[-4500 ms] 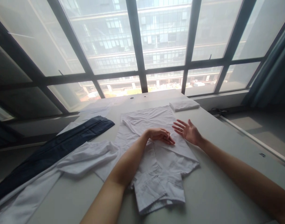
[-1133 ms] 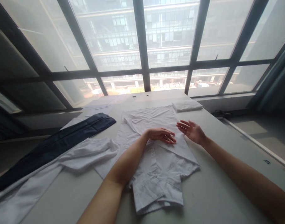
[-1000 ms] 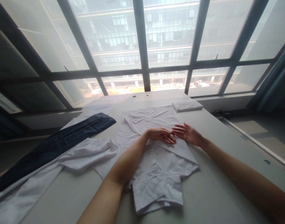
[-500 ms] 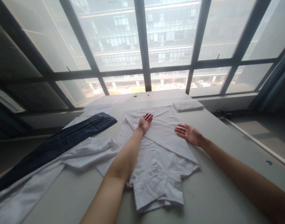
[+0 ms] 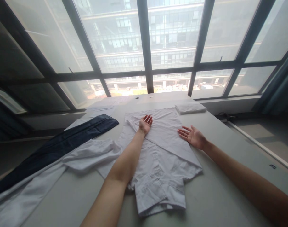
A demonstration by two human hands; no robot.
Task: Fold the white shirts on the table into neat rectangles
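A white shirt (image 5: 165, 160) lies spread on the white table (image 5: 214, 189), its collar end toward me and one part folded across its body. Palm up, my left hand (image 5: 145, 124) is over the upper middle of the shirt with its fingers apart and nothing in them. My right hand (image 5: 193, 136) is at the shirt's right edge, palm turned up, fingers stretched and holding nothing. Whether either hand touches the cloth I cannot tell. A white sleeve (image 5: 94, 154) stretches out to the left, partly behind my left forearm.
Dark navy folded trousers (image 5: 63, 142) lie along the left, beside more white cloth (image 5: 37, 192). A folded white cloth (image 5: 190, 108) rests at the back right. Large windows (image 5: 172, 34) rise beyond the table, and a curtain (image 5: 278, 85) hangs at the right.
My left hand has shifted very slightly to the left. My right hand and the shirt stay almost as they were.
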